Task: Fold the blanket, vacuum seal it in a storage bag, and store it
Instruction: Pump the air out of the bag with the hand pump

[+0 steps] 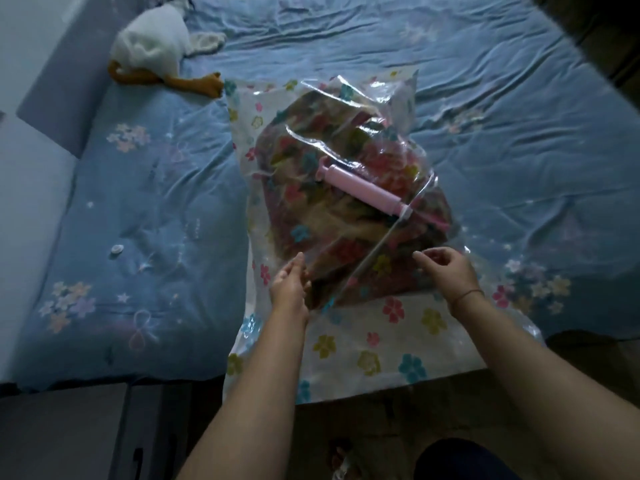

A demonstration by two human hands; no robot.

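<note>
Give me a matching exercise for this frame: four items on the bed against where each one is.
Things:
1 pink pump
2 blanket
3 plush toy
4 small white cap

Places:
a inside the storage bag
b far left corner of the bed
c on the bed, left of the bag
d lying on top of the bag

Pairs: 1-d, 2-a, 3-b, 4-c

A wrinkled blue bed sheet (485,98) printed with pale flowers fills most of your view. At 11 o'clock a white stuffed toy (152,39) with orange feet lies on it, touching the grey padded headboard (45,98) that runs down your 9 o'clock side. A small white round cap (117,250) sits on the sheet at 9 o'clock. At 7 o'clock a dark cabinet (69,434) stands beside the bed.
</note>
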